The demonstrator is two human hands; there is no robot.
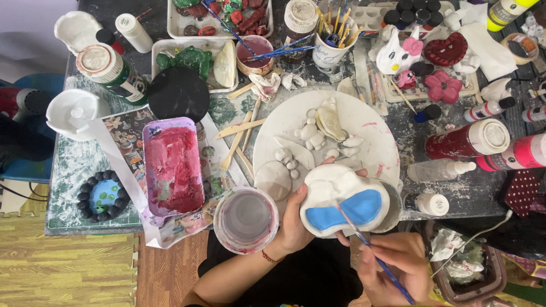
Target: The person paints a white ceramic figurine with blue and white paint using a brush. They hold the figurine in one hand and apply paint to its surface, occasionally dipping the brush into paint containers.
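Observation:
My left hand holds a white plaster figure from its left side, just above the table's near edge. A blue bow shape is painted across the figure's lower half. My right hand grips a thin blue-handled paintbrush, whose tip rests on the middle of the blue bow. Behind the figure lies a round white plate carrying several unpainted plaster pieces.
A cup of cloudy water stands left of my left hand. A purple tray of red paint lies further left. Paint bottles lie at the right, a cup of brushes at the back, and painted figures at back right.

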